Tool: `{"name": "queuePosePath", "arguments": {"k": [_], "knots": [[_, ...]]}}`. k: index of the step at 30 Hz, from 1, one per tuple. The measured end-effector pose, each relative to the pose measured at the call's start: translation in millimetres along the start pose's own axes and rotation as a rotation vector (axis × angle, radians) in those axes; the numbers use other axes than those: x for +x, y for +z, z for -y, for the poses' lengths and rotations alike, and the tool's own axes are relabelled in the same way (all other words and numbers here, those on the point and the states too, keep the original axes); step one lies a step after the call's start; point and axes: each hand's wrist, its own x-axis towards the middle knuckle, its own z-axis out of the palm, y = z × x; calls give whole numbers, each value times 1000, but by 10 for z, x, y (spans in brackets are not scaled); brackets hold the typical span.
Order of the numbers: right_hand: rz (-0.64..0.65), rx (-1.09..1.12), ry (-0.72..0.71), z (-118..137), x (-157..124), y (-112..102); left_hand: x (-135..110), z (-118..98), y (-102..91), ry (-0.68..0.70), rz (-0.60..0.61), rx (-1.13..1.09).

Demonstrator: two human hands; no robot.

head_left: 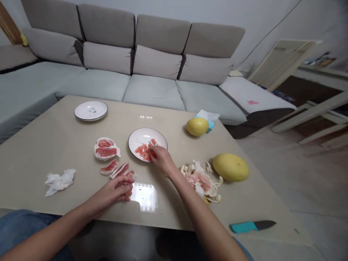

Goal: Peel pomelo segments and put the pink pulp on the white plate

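Note:
My right hand (162, 160) reaches over the near right rim of a white, dark-edged plate (134, 137), fingers pinched on a piece of red pomelo flesh (152, 153). More red pieces lie on that plate. My left hand (117, 190) is just above the near part of the table, loosely curled with its fingers somewhat apart; nothing shows clearly in it. Right beyond its fingers are several pomelo segments (121, 170), partly hidden by the hand. One separate segment (109, 167) lies to their left. Behind them sits a peeled part of a pomelo (105, 149), red flesh in white membrane.
Peel and membrane scraps (201, 181) are heaped right of my right forearm. Farther right lie a whole yellow pomelo (231, 167) and a knife (252, 226). Another pomelo (197, 126) rests by a tissue pack (211, 125). A second plate (91, 115) and crumpled tissue (60, 182) are left.

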Motion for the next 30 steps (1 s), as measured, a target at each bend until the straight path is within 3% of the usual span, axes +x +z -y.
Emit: {"name": "queuePosePath", "arguments": {"k": [5, 13, 20, 25, 30], "knots": [[-4, -24, -43, -46, -48, -74, -3, 29, -37, -71, 5, -142], [-197, -33, 32, -112, -148, -293, 10, 64, 0, -83, 43, -214], [-156, -35, 34, -117, -106, -151, 20, 73, -6, -87, 63, -191], [-157, -62, 13, -93, -88, -182, 5, 51, -27, -76, 60, -188], [-48, -165, -29, -101, -84, -194, -1, 64, -22, -69, 56, -190]]}}
